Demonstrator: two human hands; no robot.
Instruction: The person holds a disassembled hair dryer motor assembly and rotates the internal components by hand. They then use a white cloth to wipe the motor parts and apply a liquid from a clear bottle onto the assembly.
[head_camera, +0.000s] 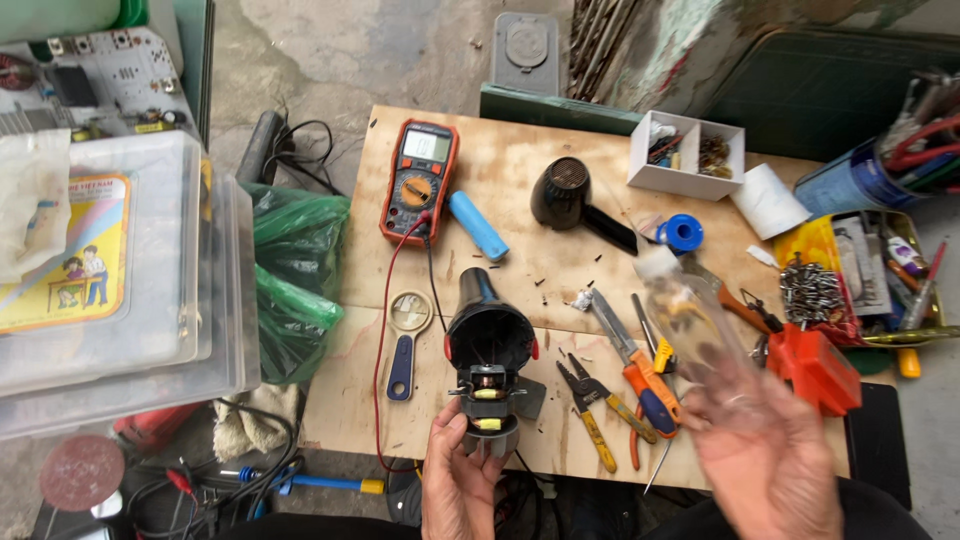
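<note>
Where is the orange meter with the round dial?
In the head view, the orange meter lies at the far left of the wooden board, just left of the blue cylinder and beyond the opened hair dryer that the left hand holds.

On the surface (500, 170) we see the multimeter (419, 180) behind and left of the opened dryer body (487, 345), the pliers (590, 400) right of it, the parts box (686, 153) behind and right.

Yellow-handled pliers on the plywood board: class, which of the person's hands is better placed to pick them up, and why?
Probably the right hand. It is blurred but hovers just right of the yellow-handled pliers, and seems to hold only a small clear plastic bag. The left hand is busy gripping the opened black hair dryer.
</note>
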